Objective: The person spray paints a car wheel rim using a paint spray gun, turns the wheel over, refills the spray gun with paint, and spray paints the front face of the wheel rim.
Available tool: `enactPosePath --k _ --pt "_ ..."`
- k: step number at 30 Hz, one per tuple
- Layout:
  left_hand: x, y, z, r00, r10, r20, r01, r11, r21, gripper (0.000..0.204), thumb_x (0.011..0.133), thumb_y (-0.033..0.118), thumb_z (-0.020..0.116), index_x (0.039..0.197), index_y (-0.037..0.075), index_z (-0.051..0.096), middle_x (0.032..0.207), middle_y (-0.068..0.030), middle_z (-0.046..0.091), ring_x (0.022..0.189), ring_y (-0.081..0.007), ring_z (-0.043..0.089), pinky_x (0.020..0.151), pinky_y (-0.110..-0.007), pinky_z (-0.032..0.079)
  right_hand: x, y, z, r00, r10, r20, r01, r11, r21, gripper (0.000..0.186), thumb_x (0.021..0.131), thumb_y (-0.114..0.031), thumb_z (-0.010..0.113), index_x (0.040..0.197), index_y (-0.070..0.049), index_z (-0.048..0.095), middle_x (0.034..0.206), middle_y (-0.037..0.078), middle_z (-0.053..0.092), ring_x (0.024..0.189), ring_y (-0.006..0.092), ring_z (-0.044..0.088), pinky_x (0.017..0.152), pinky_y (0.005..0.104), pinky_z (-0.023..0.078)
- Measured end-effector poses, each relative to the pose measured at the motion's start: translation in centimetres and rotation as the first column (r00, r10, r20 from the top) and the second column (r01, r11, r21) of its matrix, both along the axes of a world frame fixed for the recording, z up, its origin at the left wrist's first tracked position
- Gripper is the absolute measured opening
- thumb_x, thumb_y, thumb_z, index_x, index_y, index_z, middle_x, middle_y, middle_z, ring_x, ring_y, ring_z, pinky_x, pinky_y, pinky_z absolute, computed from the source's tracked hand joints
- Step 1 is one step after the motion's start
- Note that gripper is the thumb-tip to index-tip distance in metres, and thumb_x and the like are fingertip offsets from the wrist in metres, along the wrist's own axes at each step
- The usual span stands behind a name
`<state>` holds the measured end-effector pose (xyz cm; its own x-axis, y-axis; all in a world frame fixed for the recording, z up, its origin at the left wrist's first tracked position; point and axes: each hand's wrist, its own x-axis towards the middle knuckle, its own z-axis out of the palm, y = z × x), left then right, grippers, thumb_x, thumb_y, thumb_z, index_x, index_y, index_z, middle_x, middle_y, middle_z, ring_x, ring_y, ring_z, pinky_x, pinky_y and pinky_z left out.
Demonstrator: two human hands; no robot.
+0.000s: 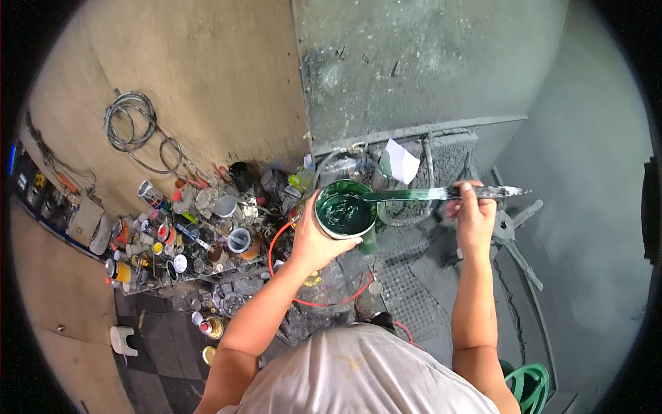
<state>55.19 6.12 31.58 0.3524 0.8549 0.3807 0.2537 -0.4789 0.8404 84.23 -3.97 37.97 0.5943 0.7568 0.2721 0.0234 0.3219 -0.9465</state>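
My left hand (317,241) is wrapped round the side of a paint can (359,184), with its open top facing up. Dark green paint (345,214) lies inside it. A long flat stirring stick (420,194) stretches from the can toward the right, its end in or just over the opening. Wet green coats the part nearest the can; pale and dark dried paint covers the handle. My right hand (474,217) is closed on that handle, fingers wrapped round it. The stick's very tip is hard to tell from the paint.
On the left, a cluttered bench carries cups, jars and paint cans (121,270). A red hose (274,248) curves below my left hand. White paper (401,161) stands beyond the stick. A coiled hose (131,121) hangs on the wall; a green stool (529,386) is lower right.
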Motion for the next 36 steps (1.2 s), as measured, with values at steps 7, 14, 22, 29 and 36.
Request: enactPosePath --k 7,14,22,29,36 --pt "3.6 3.2 2.8 0.995 0.099 0.001 -0.099 0.993 0.063 0.116 0.055 0.025 0.102 0.149 -0.001 0.04 0.138 -0.0196 0.062 0.13 -0.0329 0.062 0.111 -0.045 0.048 9.0 3.8 -4.1 0.942 -0.195 -0.272 0.215 0.975 0.046 0.023 0.106 -0.026 0.063 0.102 -0.004 0.067 0.067 0.001 0.061 0.056 0.0088 0.056 0.05 0.024 0.044" --pt "5.3 6.2 6.5 0.961 0.211 -0.176 -0.187 0.972 0.145 0.111 0.055 0.019 0.1 0.148 0.003 0.042 0.136 -0.0184 0.065 0.128 -0.0315 0.063 0.11 -0.044 0.049 6.2 8.1 -2.2 0.677 0.135 0.724 -0.089 0.991 -0.102 0.013 0.1 -0.016 0.067 0.104 -0.004 0.071 0.081 0.014 0.071 0.074 0.0305 0.071 0.068 0.0405 0.056" --pt "7.6 8.9 8.3 0.894 0.263 -0.362 -0.163 0.945 0.285 0.109 0.058 0.024 0.097 0.15 0.005 0.042 0.137 -0.0203 0.06 0.13 -0.0388 0.058 0.111 -0.047 0.047 4.5 8.1 -0.2 0.487 0.156 0.86 -0.17 0.982 -0.081 0.014 0.093 -0.015 0.073 0.103 -0.007 0.068 0.09 0.016 0.073 0.084 0.0393 0.072 0.072 0.0472 0.058" --pt "8.9 10.6 8.3 0.833 0.303 -0.464 -0.057 0.88 0.472 0.105 0.059 0.028 0.097 0.147 0.004 0.045 0.141 -0.02 0.057 0.132 -0.0401 0.055 0.111 -0.048 0.047 4.8 8.4 -0.2 0.514 0.171 0.841 -0.144 0.983 -0.112 0.014 0.093 -0.015 0.072 0.103 -0.006 0.068 0.091 0.018 0.073 0.085 0.0394 0.072 0.073 0.0473 0.058" --pt "9.4 11.4 8.7 0.812 0.312 -0.494 -0.005 0.85 0.528 0.107 0.059 0.027 0.097 0.148 0.005 0.044 0.143 -0.0198 0.055 0.132 -0.0398 0.055 0.11 -0.049 0.048 5.3 8.7 -0.3 0.554 0.163 0.817 -0.128 0.986 -0.11 0.015 0.095 -0.016 0.07 0.105 -0.005 0.068 0.091 0.018 0.073 0.084 0.0398 0.072 0.073 0.0466 0.058"
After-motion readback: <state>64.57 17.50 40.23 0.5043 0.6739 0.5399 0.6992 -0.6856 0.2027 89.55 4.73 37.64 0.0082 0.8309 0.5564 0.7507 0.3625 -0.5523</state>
